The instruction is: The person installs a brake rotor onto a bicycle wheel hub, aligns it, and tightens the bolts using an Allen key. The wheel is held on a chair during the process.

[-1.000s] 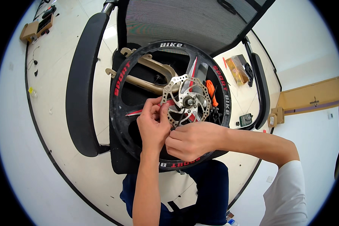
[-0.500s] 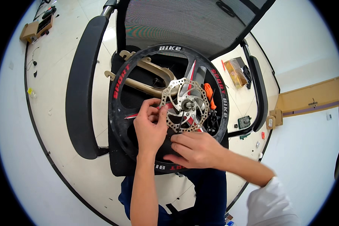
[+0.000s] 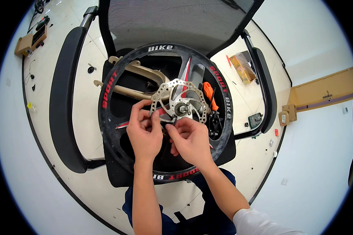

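A silver brake disc (image 3: pixel 200 103) with a ring of holes sits on the hub of a black bicycle wheel (image 3: pixel 106 121) with red-and-silver accents on its spokes. My left hand (image 3: pixel 144 131) pinches the disc's lower-left rim between thumb and fingers. Close beside it, my right hand (image 3: pixel 190 141) has its thumb and fingers drawn together at the disc's lower edge. What those fingers hold, if anything, is hidden. The wheel lies flat on a black chair seat (image 3: pixel 115 172), over a champagne-coloured bicycle fork (image 3: pixel 135 93).
Armrests flank the wheel, a left one (image 3: pixel 66 102) and a right one (image 3: pixel 266 90); a mesh backrest (image 3: pixel 161 27) rises behind. An orange item (image 3: pixel 210 95) and black parts (image 3: pixel 214 123) show through the wheel. Cardboard boxes (image 3: pixel 289 112) and a green case (image 3: pixel 255 120) are on the floor.
My right hand has moved up and left to the disc's lower edge, beside my left. The thin dark rod between hub and right hand no longer shows. My left hand stays on the disc.
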A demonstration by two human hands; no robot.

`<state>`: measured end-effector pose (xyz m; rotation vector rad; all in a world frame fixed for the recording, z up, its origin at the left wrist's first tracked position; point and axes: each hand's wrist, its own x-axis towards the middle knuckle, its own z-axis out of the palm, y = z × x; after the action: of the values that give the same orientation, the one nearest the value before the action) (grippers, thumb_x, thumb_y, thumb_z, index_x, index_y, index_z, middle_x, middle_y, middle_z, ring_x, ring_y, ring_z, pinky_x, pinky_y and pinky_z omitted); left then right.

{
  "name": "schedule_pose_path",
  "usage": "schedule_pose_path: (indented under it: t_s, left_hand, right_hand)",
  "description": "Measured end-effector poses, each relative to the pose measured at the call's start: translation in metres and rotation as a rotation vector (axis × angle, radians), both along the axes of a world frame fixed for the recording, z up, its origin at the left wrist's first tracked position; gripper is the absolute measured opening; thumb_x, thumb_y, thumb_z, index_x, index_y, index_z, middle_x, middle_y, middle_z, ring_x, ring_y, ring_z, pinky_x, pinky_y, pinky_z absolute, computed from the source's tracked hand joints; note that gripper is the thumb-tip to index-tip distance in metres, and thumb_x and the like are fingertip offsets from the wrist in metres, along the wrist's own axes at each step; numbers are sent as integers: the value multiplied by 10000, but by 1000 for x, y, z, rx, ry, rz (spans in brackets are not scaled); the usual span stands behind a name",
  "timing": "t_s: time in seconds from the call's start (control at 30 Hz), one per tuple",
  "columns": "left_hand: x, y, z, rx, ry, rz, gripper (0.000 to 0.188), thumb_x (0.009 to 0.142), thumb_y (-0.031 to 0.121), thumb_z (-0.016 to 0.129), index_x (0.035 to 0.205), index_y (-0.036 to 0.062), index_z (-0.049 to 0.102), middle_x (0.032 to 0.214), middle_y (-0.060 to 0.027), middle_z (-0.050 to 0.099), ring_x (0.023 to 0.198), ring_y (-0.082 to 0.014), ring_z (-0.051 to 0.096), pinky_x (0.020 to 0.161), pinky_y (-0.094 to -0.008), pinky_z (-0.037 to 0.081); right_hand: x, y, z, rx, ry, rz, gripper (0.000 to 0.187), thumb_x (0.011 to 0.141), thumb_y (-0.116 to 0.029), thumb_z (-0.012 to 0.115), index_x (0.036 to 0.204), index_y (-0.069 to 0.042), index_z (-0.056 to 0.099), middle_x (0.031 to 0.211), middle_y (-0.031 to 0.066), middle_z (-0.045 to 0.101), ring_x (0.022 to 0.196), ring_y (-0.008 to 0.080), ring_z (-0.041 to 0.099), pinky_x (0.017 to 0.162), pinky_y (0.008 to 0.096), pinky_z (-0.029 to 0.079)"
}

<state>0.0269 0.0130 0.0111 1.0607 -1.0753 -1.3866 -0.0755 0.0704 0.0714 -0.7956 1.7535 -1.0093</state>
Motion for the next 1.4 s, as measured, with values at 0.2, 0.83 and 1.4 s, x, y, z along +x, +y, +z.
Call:
schedule_pose_path:
  t_s: [0.2,0.83,1.4]
  left_hand:
    - [3,0,1,17,3,-17,253,946,-30,610,1192,-4,559,734,-7,568,591,-25,557,488,-179,384]
    - [-1,-1,5,32,13,-9,295,939,-51,595,1222,-26,518,702,8,532,566,-9,522,490,-168,370]
    - [4,1,2,29,-19,-25,283,963,8,605,1245,-19,615,744,-22,597,601,-36,562,510,-199,425]
  right_hand:
    - [-35,14,18,-256,73,33,180,1003,-147,570,917,11,563,760,66,642,659,127,652,598,265,530]
    - [-121,-62,21,-339,1105,1142,129,940,-154,612,961,-45,546,808,132,636,719,335,646,610,435,494]
    - [-135,-129,34,-892,1445,1815,146,861,-174,621,921,-108,506,773,28,573,751,209,625,702,333,496]
